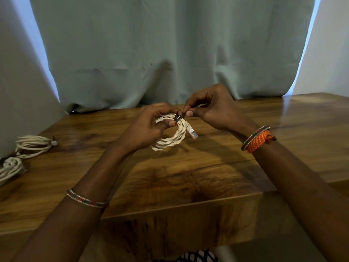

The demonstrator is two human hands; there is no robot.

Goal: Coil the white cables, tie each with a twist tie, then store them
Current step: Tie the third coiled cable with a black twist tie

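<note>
A coiled white cable (pixel 171 138) with a clear plug (pixel 193 134) hangs above the middle of the wooden desk (pixel 188 176), held up between both hands. The left hand (pixel 146 127) grips the top of the coil, thumb pressed against the strands. The right hand (pixel 211 108) pinches a dark twist tie (pixel 178 116) wrapped round the bundle. Two more white cable coils, one (pixel 33 145) and another (pixel 9 168), lie at the desk's left edge, close together. A pale green curtain (pixel 170 44) hangs behind the far edge.
</note>
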